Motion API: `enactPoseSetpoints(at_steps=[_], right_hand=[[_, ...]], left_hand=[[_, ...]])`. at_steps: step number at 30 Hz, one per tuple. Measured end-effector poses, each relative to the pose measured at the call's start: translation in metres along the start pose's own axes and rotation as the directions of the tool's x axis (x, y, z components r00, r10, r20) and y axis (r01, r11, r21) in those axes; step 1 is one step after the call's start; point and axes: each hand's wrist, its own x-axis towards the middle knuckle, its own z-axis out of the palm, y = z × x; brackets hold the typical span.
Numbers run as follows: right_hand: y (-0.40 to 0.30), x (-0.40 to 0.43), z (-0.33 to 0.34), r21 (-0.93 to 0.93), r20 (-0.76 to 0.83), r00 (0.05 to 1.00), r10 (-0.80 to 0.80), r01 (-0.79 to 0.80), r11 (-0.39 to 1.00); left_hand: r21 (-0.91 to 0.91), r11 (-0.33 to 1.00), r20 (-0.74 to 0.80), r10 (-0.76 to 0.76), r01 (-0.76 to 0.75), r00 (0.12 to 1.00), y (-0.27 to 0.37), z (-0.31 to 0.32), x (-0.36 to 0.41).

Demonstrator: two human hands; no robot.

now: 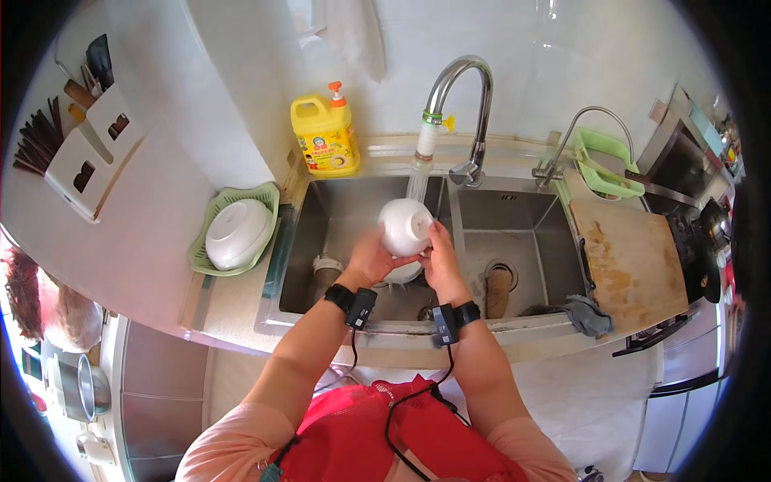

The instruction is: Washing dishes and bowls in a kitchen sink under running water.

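Note:
Both my hands grip a white bowl (400, 229) beneath the running tap, its foot ring turned up and to the right. My left hand (369, 258) holds the bowl's left and lower side. On its right side is my right hand (441, 256), the thumb near the foot. Water (417, 184) falls from the white nozzle of the chrome faucet (480, 144) onto the far side of the bowl. Below the hands, in the left basin of the steel sink (319, 223), part of another white dish (405, 274) shows; my hands hide the rest.
A green basket (269, 205) with an upturned white bowl (238, 234) stands left of the sink. Behind is a yellow detergent jug (325, 141). A brown scrubber (498, 292) lies in the right basin. A grey cloth (590, 316) and wooden cutting board (629, 259) are at right.

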Motion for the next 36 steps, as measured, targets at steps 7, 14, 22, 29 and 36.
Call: enactPoseSetpoints(at_steps=[7, 14, 22, 29, 36], right_hand=[[0.005, 0.005, -0.007, 0.12, -0.079, 0.996, -0.029, 0.039, 0.992], [0.009, 0.011, -0.013, 0.242, -0.07, 0.997, 0.039, -0.021, 0.97], [0.007, 0.011, -0.002, 0.3, -0.073, 0.994, -0.078, 0.096, 0.949], [0.004, 0.008, -0.009, 0.308, -0.084, 0.984, -0.157, 0.175, 0.935], [-0.011, -0.004, 0.009, 0.213, -0.006, 0.986, 0.164, -0.159, 0.964]], left_hand=[[-0.033, 0.999, 0.048, 0.028, -0.027, 0.998, -0.014, -0.007, 0.006], [-0.002, 0.998, -0.067, -0.058, 0.058, 0.996, -0.015, -0.02, 0.009], [0.116, 0.991, -0.136, 0.079, -0.063, 0.988, -0.017, -0.014, 0.008], [0.141, 0.99, -0.069, -0.011, 0.02, 0.998, -0.017, -0.007, 0.007], [0.72, 0.599, 0.048, 0.459, -0.349, 0.887, -0.022, -0.025, 0.014]])
